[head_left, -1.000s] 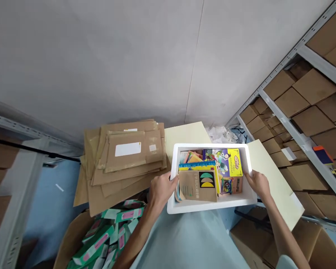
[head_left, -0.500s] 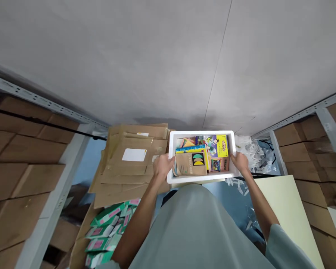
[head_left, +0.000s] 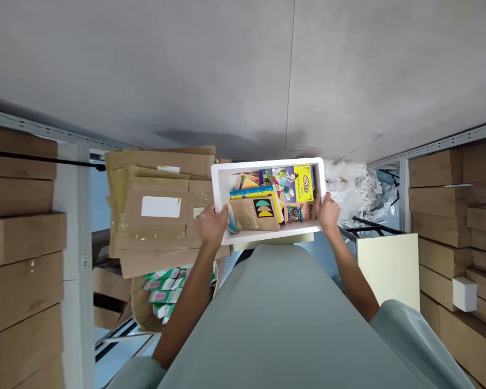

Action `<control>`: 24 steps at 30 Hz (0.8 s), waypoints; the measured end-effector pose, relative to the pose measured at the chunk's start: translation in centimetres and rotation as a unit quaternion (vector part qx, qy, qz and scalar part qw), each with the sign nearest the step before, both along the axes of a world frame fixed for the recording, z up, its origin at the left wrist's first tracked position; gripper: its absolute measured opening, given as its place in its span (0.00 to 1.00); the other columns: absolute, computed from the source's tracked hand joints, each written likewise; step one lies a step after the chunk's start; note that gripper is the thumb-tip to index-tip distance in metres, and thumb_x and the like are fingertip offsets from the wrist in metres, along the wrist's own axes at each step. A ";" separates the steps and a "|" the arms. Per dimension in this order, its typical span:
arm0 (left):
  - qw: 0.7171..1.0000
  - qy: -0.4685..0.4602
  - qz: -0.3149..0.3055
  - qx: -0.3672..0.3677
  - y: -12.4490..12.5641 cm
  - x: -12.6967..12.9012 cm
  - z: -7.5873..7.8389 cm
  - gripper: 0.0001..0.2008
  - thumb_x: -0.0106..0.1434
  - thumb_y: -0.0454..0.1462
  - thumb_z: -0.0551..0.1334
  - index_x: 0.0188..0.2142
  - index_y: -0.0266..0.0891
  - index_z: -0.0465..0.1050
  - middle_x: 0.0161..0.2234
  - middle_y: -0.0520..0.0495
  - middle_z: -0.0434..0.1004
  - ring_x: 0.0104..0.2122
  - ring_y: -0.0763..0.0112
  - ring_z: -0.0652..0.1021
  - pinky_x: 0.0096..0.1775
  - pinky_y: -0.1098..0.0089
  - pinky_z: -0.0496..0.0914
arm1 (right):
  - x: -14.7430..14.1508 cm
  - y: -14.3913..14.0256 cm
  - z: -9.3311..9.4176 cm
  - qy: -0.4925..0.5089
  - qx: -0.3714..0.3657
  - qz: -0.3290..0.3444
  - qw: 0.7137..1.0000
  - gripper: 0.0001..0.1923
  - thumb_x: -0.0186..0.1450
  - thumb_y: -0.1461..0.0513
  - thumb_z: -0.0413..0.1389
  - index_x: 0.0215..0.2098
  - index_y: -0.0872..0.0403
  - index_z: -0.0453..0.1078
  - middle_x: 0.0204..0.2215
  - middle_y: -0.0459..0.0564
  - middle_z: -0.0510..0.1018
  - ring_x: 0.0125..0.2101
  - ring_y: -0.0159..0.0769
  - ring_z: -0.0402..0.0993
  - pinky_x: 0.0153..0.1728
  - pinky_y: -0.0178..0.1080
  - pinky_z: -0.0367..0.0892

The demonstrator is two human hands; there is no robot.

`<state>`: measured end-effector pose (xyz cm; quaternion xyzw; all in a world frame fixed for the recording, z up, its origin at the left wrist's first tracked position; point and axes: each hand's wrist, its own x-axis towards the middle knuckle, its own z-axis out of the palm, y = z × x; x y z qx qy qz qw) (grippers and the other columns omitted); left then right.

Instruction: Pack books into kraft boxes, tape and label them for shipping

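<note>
Both hands carry a white bin (head_left: 267, 164) in front of my body. My left hand (head_left: 212, 224) grips its left end, thumb over the rim. At the right end, my right hand (head_left: 328, 212) is closed on the rim the same way. Inside lie a brown notebook (head_left: 249, 215) with green and yellow half-circles, a blue and yellow book (head_left: 251, 192) behind it, and a purple and yellow illustrated packet (head_left: 294, 182). A small pinkish-brown packet (head_left: 299, 213) sits near the right wall. The fingers under the bin are hidden.
Flattened cardboard (head_left: 162, 186) is stacked to the left, above a carton of green and pink boxes (head_left: 168, 292). White plastic scraps (head_left: 348, 186) are heaped at right, near a cream tabletop (head_left: 389, 270). Shelves of brown cartons (head_left: 28, 286) flank both sides.
The bin has come nearer the wall in view and shifted left, its right end now tilted slightly up. My view has turned, and both hands still hold the bin.
</note>
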<state>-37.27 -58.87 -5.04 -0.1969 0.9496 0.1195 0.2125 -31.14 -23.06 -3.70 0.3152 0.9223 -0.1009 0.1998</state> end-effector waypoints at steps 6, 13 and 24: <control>0.977 0.181 -0.010 0.113 3.7 1.6 0.4 0.32 0.71 0.44 0.62 0.70 0.29 0.70 0.69 0.25 0.73 0.67 0.40 0.74 0.68 0.47 0.68 | 1.8 1.0 -2.1 0.290 0.008 0.139 0.947 0.16 0.80 0.58 0.51 0.57 0.57 0.76 0.66 0.66 0.76 0.70 0.53 0.68 0.68 0.53 0.66; 0.868 0.152 -0.398 0.254 14.2 4.5 1.7 0.20 0.76 0.34 0.53 0.57 0.38 0.82 0.52 0.34 0.86 0.56 0.47 0.78 0.61 0.50 0.71 | 1.6 0.5 -2.7 0.167 0.011 0.326 0.930 0.20 0.80 0.62 0.50 0.40 0.57 0.84 0.39 0.61 0.86 0.53 0.50 0.74 0.63 0.51 0.63; 0.858 0.187 -0.429 0.212 15.6 7.6 0.0 0.22 0.73 0.30 0.55 0.61 0.33 0.80 0.59 0.28 0.80 0.60 0.41 0.75 0.62 0.44 0.72 | 2.0 0.1 -1.8 0.097 0.045 0.372 0.922 0.19 0.75 0.70 0.50 0.49 0.64 0.83 0.47 0.69 0.86 0.61 0.54 0.68 0.69 0.55 0.57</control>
